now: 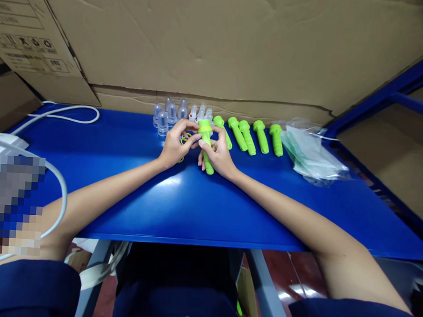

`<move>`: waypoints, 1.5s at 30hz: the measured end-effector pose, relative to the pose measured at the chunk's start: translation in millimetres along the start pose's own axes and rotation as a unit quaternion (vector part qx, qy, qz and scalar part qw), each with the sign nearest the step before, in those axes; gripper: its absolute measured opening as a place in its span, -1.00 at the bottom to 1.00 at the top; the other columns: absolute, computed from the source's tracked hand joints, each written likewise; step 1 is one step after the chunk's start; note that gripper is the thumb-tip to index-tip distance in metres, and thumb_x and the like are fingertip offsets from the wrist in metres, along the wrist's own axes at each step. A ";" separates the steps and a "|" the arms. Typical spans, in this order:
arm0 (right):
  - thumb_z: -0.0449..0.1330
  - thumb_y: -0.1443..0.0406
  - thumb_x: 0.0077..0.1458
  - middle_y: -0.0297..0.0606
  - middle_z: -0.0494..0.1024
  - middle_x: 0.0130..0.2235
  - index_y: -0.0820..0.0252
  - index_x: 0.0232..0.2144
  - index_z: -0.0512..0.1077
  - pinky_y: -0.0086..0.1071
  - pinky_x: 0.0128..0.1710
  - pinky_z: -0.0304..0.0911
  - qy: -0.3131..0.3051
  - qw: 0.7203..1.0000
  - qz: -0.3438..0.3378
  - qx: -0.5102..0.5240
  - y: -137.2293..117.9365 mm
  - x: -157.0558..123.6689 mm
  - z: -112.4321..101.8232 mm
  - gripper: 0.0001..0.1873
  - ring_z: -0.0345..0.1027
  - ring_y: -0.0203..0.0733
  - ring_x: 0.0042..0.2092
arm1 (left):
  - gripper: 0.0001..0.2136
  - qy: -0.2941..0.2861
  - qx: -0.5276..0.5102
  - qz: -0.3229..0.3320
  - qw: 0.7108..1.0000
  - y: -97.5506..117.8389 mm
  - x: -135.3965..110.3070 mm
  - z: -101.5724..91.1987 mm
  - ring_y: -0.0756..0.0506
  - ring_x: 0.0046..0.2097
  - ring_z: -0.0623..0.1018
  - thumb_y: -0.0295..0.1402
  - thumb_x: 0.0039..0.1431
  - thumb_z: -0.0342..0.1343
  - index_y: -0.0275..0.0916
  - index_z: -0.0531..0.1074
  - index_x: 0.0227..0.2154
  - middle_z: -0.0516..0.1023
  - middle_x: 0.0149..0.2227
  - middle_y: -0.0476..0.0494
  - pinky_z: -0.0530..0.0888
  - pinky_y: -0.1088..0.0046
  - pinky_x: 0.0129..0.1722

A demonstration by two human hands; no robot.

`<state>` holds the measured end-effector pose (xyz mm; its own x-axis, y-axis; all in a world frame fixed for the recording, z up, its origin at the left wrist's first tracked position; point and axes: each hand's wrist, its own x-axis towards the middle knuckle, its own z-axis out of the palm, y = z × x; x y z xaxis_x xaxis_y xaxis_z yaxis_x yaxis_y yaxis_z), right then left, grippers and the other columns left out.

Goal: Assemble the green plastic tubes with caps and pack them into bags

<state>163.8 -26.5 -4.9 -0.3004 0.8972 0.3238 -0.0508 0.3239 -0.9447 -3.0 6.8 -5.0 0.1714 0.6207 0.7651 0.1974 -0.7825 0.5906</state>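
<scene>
My right hand (217,154) is wrapped round a bright green plastic tube (206,141), held nearly upright over the blue table (208,206). My left hand (176,144) pinches at the tube's flanged top with thumb and fingertips. A small yellow ring (184,138) shows just under the left fingers; whether they hold it I cannot tell. A row of several more green tubes (250,136) lies to the right. Several small clear caps (167,113) stand behind my left hand.
A heap of clear plastic bags (310,152) lies at the table's right. A white cable (69,114) and a white device (1,143) sit at the left. Cardboard boxes (218,44) wall off the back. A blue frame rail (391,88) runs along the right.
</scene>
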 end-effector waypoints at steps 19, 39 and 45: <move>0.26 -0.22 0.13 -0.31 0.60 -0.36 0.15 -0.03 0.30 -0.40 -0.76 0.30 0.018 0.998 0.046 -0.049 -9.3 -4.7 1.1 -0.34 0.38 -0.30 -0.64 | -0.85 -0.033 0.089 0.059 0.994 0.8 -1.3 -3.2 -0.04 -0.13 0.57 -0.38 0.39 0.12 -0.21 0.61 -0.17 0.58 -0.16 -0.12 0.50 0.39 -0.05; 0.12 -0.23 0.23 -0.30 0.53 -0.40 0.13 0.47 -0.10 -0.20 -0.49 0.42 -0.008 0.984 -0.020 -0.178 -5.3 -5.6 -1.5 0.00 0.42 -0.11 -0.48 | -0.48 -0.093 0.041 -0.004 0.995 -2.4 1.4 -6.8 -0.19 0.11 0.58 0.07 0.40 -0.01 -0.24 0.40 0.16 0.57 0.10 -0.33 0.48 0.21 0.16; 0.18 -0.14 0.24 -0.32 0.54 -0.35 0.11 0.43 -0.16 -0.14 -0.31 0.48 0.001 0.975 -0.083 -0.206 2.1 -3.5 1.7 -0.04 0.44 -0.11 -0.42 | -0.45 -0.065 0.048 -0.034 0.996 -3.7 3.5 -8.4 -0.15 0.02 0.60 0.17 0.34 -0.01 -0.21 0.43 0.07 0.60 0.01 -0.26 0.53 0.28 0.05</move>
<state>163.1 -29.5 -8.1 -0.3195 0.8221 0.4712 0.2882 0.5580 -0.7782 -11.2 11.4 -2.3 0.2764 0.6787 0.6804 0.3035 -0.7334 0.6083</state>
